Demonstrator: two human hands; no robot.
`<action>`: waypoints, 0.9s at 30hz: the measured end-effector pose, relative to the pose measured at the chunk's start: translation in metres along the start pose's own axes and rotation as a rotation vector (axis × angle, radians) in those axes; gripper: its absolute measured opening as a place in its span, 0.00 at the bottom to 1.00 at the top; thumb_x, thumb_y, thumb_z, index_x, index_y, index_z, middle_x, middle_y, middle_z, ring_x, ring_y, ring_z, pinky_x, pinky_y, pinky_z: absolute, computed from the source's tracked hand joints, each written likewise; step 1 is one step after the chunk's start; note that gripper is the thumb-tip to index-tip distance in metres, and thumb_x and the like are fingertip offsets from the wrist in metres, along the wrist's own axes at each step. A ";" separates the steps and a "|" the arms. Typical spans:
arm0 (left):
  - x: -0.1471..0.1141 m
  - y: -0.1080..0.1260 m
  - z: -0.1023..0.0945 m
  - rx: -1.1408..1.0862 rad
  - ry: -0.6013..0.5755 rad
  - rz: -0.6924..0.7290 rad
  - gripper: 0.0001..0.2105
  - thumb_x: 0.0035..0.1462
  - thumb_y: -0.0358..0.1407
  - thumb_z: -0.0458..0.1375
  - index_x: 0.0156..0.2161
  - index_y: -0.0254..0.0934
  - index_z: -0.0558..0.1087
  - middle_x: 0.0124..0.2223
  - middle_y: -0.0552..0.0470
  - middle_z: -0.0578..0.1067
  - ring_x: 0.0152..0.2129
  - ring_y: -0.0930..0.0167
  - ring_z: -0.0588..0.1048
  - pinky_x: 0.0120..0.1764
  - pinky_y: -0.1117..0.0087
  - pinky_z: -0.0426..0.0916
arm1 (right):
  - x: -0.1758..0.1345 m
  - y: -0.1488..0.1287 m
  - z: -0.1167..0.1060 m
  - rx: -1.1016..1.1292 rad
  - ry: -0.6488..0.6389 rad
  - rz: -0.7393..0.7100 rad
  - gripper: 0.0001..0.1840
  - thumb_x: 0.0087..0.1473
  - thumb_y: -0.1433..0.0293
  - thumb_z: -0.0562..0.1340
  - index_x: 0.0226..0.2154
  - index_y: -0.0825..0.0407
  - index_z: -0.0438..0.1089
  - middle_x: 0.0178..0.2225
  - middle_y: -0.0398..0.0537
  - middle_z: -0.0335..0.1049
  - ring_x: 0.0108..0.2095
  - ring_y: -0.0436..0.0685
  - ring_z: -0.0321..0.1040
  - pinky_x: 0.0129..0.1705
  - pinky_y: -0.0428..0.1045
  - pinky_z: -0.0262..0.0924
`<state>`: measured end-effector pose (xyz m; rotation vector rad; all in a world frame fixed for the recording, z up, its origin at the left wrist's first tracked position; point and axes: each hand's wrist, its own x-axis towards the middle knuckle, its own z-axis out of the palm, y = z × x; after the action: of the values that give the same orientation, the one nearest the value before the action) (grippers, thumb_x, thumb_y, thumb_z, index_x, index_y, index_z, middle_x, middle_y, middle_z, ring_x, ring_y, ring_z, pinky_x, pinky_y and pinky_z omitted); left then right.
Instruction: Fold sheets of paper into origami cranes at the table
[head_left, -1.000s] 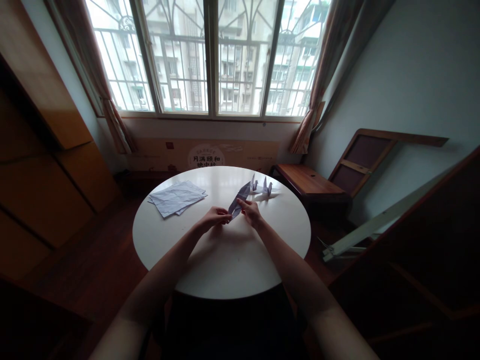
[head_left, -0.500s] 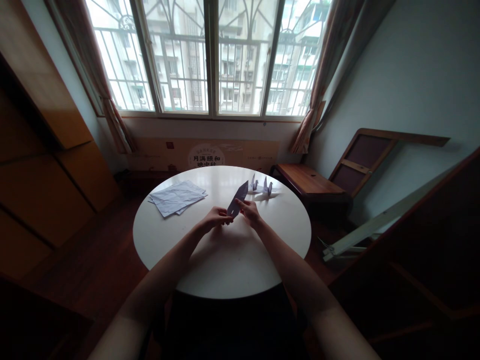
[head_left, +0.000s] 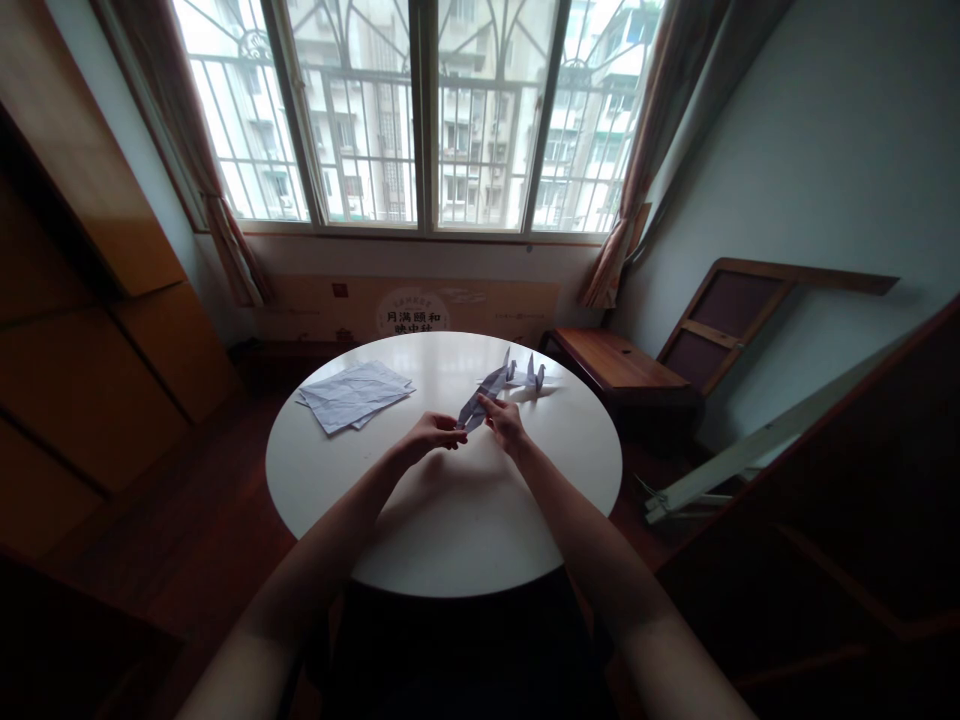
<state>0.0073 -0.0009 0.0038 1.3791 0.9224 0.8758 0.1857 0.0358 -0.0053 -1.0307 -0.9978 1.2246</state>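
A folded piece of pale paper [head_left: 491, 386], long and pointed at its far end, is held between both hands above the round white table. My left hand [head_left: 435, 432] pinches its near, lower end. My right hand [head_left: 502, 420] grips its right side, the thumb lying on top. Just behind the folded paper stand two paper cranes, one at the right [head_left: 535, 374] and another [head_left: 512, 368] partly covered by the paper's tip. On the left part of the table lies a small stack of creased paper sheets [head_left: 356, 393].
The round white table [head_left: 465, 545] fills the middle. Beyond it are a printed cardboard panel [head_left: 480, 295] and a barred window [head_left: 360, 150]. At the right stand a low wooden bench [head_left: 615, 358] and a wooden frame [head_left: 724, 320]; wooden cabinets [head_left: 142, 370] line the left.
The folded paper has tilted over to the right and away, its tip now overlapping the left crane. Both hands have stayed nearly in place, still holding it.
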 end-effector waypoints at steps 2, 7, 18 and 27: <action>0.000 0.001 0.000 -0.001 0.000 -0.014 0.21 0.37 0.43 0.73 0.32 0.28 0.78 0.28 0.44 0.79 0.21 0.75 0.72 0.27 0.73 0.65 | 0.000 0.000 0.000 0.005 0.014 0.007 0.22 0.30 0.53 0.73 0.18 0.54 0.70 0.14 0.39 0.60 0.18 0.46 0.52 0.23 0.47 0.47; -0.002 0.004 0.000 0.000 -0.012 -0.037 0.21 0.36 0.44 0.73 0.32 0.28 0.78 0.29 0.43 0.79 0.21 0.75 0.72 0.27 0.73 0.66 | 0.003 0.002 -0.001 0.010 0.027 0.010 0.22 0.31 0.53 0.73 0.19 0.53 0.69 0.14 0.39 0.60 0.19 0.47 0.54 0.23 0.47 0.47; -0.003 0.006 -0.002 -0.085 0.004 -0.042 0.28 0.45 0.55 0.65 0.41 0.29 0.78 0.35 0.41 0.79 0.30 0.70 0.77 0.33 0.72 0.67 | -0.003 0.000 0.003 0.045 -0.080 0.037 0.24 0.29 0.52 0.73 0.23 0.54 0.72 0.19 0.44 0.68 0.22 0.49 0.60 0.26 0.47 0.53; -0.012 0.012 0.007 -0.052 0.040 0.037 0.24 0.38 0.47 0.71 0.33 0.26 0.79 0.29 0.41 0.79 0.26 0.68 0.77 0.33 0.68 0.70 | -0.019 0.007 0.017 -0.052 -0.312 -0.051 0.24 0.34 0.51 0.71 0.16 0.55 0.70 0.15 0.43 0.61 0.17 0.48 0.54 0.22 0.48 0.49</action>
<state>0.0089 -0.0141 0.0159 1.3414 0.9008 0.9520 0.1662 0.0183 -0.0086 -0.8628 -1.2945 1.3489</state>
